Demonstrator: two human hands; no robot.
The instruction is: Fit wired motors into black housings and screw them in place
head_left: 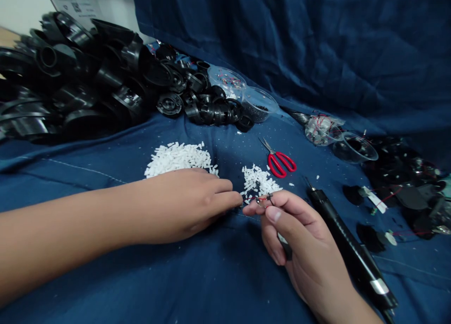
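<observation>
My right hand (303, 244) pinches a small part with thin red and black wires (264, 199) between thumb and fingers. Under its curled fingers a dark piece with a pale patch (284, 244) shows partly. My left hand (200, 197) comes in from the left, fingers together and pointing at the wire ends; what its fingertips grip, if anything, is hidden. Just beyond the left hand lies a large heap of small white plastic pieces (179, 157). A smaller heap of the same white pieces (259, 179) lies behind the right fingertips.
Red-handled scissors (280, 163) lie beyond the small heap. A black electric screwdriver (352, 248) lies right of my right hand. Black plastic housings (88, 84) pile up back left. Clear plastic cups (259, 105) stand at the back. Dark wired parts (408, 192) lie at right.
</observation>
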